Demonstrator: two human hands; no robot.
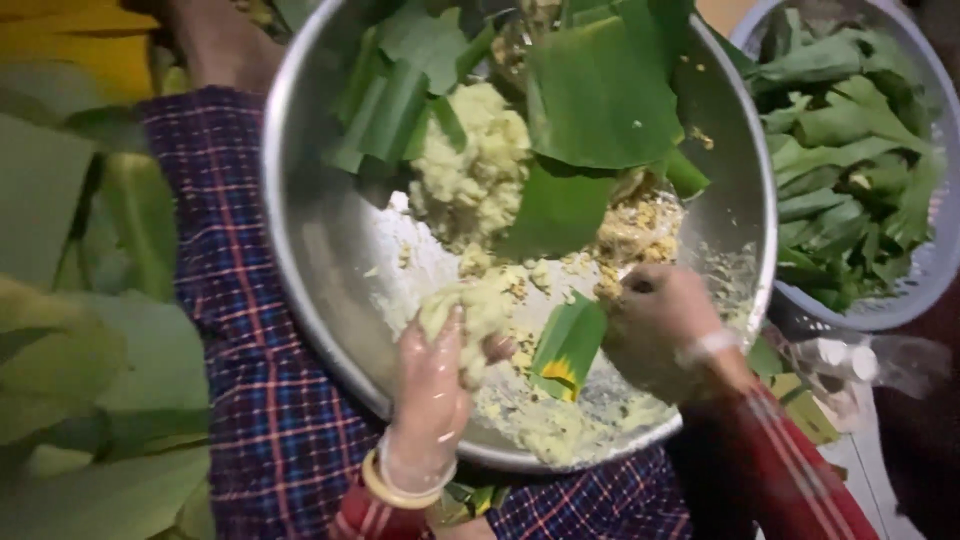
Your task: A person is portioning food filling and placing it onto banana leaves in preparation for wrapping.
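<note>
Fingers (455,335) of the left hand (432,395), in a thin clear glove, were closed around a lump of pale yellow mash (482,308) just above the floor of the wide round steel bowl (310,250). Beside it the right hand (662,330) was curled shut over crumbly mash at the bowl's right side, a folded green leaf strip (570,345) lying between the two hands. Further in sat a bigger mound of mash (475,165) under broad green leaf pieces (600,95). Beyond, a pale round basket (930,265) held more leaves. As I judged it, the soft lump could crumble and drop if squeezed unevenly, and the bowl, resting on a checked lap, could tip.
</note>
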